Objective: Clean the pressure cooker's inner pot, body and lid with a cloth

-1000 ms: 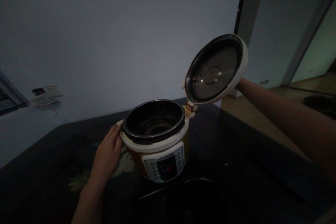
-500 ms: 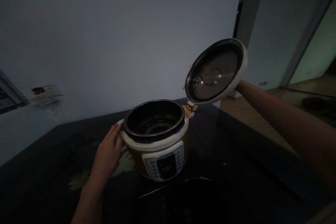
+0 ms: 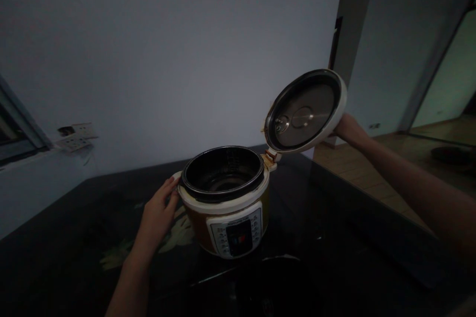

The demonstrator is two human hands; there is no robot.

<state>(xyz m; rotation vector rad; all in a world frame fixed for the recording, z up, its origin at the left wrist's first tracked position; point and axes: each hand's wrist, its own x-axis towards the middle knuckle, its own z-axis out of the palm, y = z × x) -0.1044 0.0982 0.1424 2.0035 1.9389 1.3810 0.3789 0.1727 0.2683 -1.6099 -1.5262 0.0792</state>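
Note:
An electric pressure cooker (image 3: 201,223) with a white rim and a front button panel stands on the dark tabletop. Inside it sits a black inner pot (image 3: 223,178); no food can be made out in it. Its round lid (image 3: 320,101) is raised and tilted to the right on the hinge, metal underside facing me. My left hand (image 3: 160,209) grips the cooker's left side just under the rim, thumb and fingers against it. Behind the lid's right edge, my right hand (image 3: 347,129) holds the lid from its outer side, its fingers mostly hidden.
The dark glossy table (image 3: 316,257) carries a pale leaf-like pattern (image 3: 178,233) left of the cooker. A pale wall (image 3: 186,59) rises behind, with sockets (image 3: 76,137) at the left. Past the table's right edge lies a tiled floor (image 3: 364,171).
The view has shifted and rolled slightly, so the cooker appears a little further right and lower. Both hands keep their holds, and the lid stays raised at nearly the same tilt.

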